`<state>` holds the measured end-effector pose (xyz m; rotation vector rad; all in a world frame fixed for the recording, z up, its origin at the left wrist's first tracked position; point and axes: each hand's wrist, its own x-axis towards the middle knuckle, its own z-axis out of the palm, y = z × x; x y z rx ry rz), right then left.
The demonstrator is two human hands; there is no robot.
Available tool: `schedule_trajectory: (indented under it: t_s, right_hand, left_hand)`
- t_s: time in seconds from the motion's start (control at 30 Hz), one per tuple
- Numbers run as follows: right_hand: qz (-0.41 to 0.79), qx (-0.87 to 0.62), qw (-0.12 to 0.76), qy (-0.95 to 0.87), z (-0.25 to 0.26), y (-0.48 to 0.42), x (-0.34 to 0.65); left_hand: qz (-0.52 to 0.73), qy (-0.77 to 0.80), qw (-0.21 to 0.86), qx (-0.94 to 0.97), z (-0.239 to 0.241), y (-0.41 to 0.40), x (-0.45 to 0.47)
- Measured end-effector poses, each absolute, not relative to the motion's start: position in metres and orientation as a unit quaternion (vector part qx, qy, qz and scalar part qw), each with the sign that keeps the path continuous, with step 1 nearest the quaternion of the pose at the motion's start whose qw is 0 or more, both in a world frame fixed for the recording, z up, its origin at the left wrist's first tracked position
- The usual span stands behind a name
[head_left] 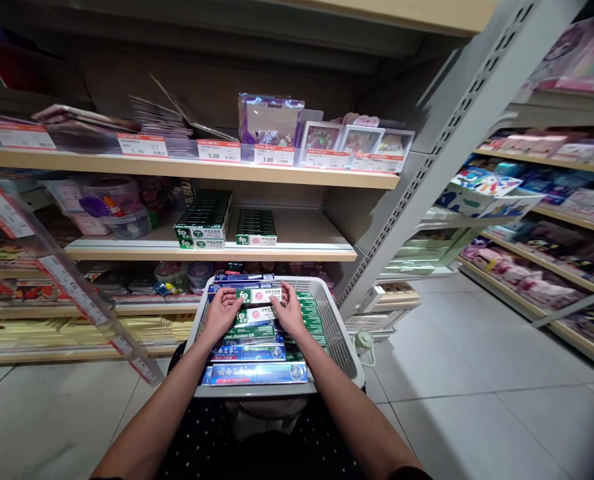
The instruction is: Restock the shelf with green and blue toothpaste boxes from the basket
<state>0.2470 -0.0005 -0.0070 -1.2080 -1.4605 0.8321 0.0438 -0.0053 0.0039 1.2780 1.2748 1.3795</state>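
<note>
Between my two hands is a green-and-white toothpaste box [259,296], held at its ends just above a grey plastic basket [344,333]. My left hand [223,310] pinches the left end. At the right end, the fingers of my right hand [289,308] close on the box. Right below it lies a similar white-and-green box [257,315]. Blue boxes [259,373] fill the near side of the basket, and more green boxes [313,320] are stacked at its right. The basket rests in front of my lap.
Ahead, a shelf [307,233] bears a larger stack of green boxes [204,217] and a smaller stack [255,228]. Above it runs another shelf [177,163] with price tags. A slotted grey post [427,143] stands at the right. A strip of tags [69,283] slants at the left.
</note>
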Motion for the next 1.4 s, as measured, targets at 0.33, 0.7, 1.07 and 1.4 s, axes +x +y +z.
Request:
schedule_trajectory:
  t_s: [0.33,0.7,1.07,1.4]
  right_hand:
    - [0.450,-0.472,0.592,-0.473,-0.010,0.000,0.244]
    - [0.396,-0.478,0.600,-0.505,-0.010,-0.001,0.242]
    - [0.290,-0.454,0.624,-0.565,0.063,0.060,0.243]
    - [0.189,-0.513,0.583,-0.601,0.073,0.101,0.233]
  left_hand:
    - [0.540,0.535,0.365,0.538,0.001,-0.010,0.046]
    - [0.556,0.544,0.332,0.534,0.002,-0.012,0.044]
    - [0.612,0.494,0.273,0.554,0.072,0.055,0.054]
    - [0.564,0.548,0.114,0.607,0.077,0.096,0.061]
